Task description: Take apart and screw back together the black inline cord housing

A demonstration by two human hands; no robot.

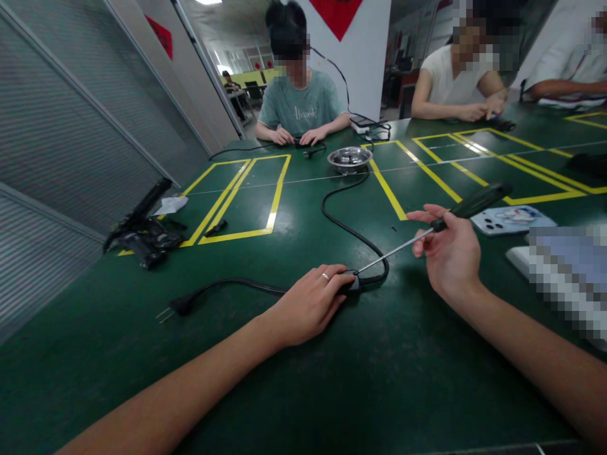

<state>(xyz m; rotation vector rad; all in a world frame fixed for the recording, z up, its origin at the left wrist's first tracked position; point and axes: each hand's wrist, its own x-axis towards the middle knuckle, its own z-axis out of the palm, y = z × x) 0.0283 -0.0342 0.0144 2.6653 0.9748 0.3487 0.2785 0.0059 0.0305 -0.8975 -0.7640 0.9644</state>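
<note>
My left hand (315, 300) is closed over a small black and grey cable housing (353, 284), pressing it against the green table (227, 379). In my right hand (453, 256) is a screwdriver (474, 203) with a dark green handle, gripped between thumb and fingers. Its thin metal shaft slants down to the left, and the tip meets the top of the housing beside my left fingertips. A black cord (341, 224) curves from the housing's right side towards the far side. On the left, another length of cord leads to a two-pin plug (183, 304).
A metal bowl (349, 159) stands beyond the cord. Black parts (152, 237) lie piled at the left, with a small black piece (217, 229) nearby. A phone (515, 219) lies right of my right hand. Other people sit across the table, their hands on small objects.
</note>
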